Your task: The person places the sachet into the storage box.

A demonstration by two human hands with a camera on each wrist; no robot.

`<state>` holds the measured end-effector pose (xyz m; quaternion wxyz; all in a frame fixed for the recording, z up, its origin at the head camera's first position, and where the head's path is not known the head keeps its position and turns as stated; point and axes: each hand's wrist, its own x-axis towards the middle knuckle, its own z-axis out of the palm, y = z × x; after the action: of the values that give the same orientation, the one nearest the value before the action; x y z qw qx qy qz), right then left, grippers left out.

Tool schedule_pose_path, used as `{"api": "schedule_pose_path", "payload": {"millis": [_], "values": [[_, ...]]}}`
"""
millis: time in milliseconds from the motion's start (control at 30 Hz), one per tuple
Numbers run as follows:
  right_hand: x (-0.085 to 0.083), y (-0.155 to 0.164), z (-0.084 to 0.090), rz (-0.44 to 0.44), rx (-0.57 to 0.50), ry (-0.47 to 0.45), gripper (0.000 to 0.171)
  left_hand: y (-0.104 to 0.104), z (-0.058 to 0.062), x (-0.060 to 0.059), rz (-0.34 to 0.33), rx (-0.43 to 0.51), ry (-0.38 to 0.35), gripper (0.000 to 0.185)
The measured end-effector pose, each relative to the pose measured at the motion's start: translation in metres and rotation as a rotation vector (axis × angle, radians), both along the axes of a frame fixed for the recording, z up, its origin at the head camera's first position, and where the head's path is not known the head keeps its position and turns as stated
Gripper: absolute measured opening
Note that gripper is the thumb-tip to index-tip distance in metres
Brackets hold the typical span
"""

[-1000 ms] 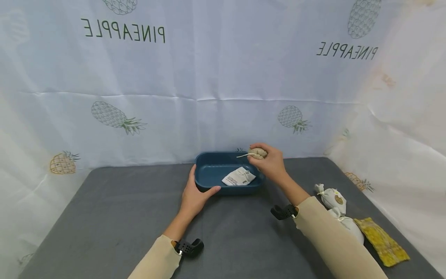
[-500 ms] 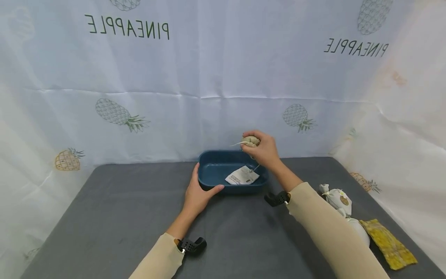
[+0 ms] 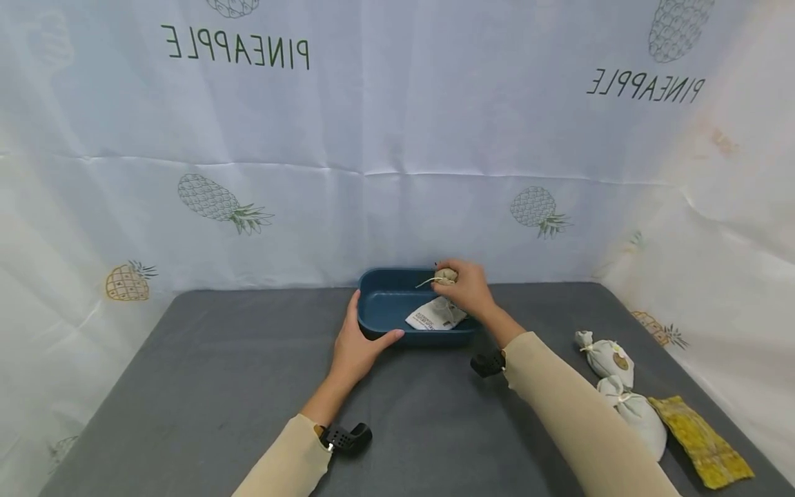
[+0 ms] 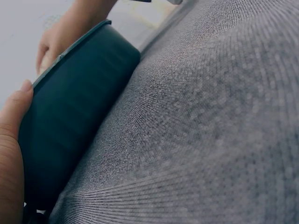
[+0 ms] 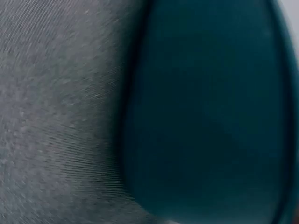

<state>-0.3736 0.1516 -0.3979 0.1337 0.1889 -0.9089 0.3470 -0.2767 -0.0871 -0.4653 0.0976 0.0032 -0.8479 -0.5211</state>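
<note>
A dark blue plastic bin (image 3: 386,309) stands near the table's back edge. My left hand (image 3: 355,348) holds its left front corner, thumb along the front wall and fingers on the left side. In the left wrist view the thumb (image 4: 14,109) lies against the bin's outer wall, its tip at the rim. My right hand (image 3: 467,288) pinches a small beige cloth pouch (image 3: 446,275) with a pale drawstring, low over the bin's right half. Beneath it a white printed pouch (image 3: 435,315) lies inside the bin. The right wrist view shows mostly the bin's outer wall (image 5: 205,112).
At the table's right side lie two white tied pouches, one with a round tan patch (image 3: 611,362) and a larger one (image 3: 642,417). Beside them is a yellow patterned packet (image 3: 702,442). A pineapple-print curtain (image 3: 397,124) hangs behind the grey table (image 3: 236,386).
My right hand first rose with the beige pouch, then came down lower over the bin. The left hand keeps its hold on the bin. The head view has shifted slightly.
</note>
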Motion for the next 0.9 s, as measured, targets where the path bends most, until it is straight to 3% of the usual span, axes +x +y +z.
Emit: {"api": "schedule_pose_path", "payload": {"millis": [300, 567, 767, 900], "values": [[-0.002, -0.003, -0.006, -0.026, 0.191, -0.109, 0.037, 0.001, 0.0, 0.0, -0.011, 0.013, 0.003, 0.116], [-0.009, -0.013, -0.012, 0.0, 0.361, -0.27, 0.039, -0.002, -0.001, -0.001, -0.013, -0.002, 0.006, 0.118], [-0.011, -0.011, -0.014, 0.041, 0.395, -0.262, 0.039, -0.002, 0.0, 0.0, -0.018, 0.007, 0.005, 0.117], [-0.01, -0.012, -0.013, 0.055, 0.4, -0.268, 0.05, -0.002, -0.001, 0.0, -0.016, 0.003, 0.002, 0.117]]}}
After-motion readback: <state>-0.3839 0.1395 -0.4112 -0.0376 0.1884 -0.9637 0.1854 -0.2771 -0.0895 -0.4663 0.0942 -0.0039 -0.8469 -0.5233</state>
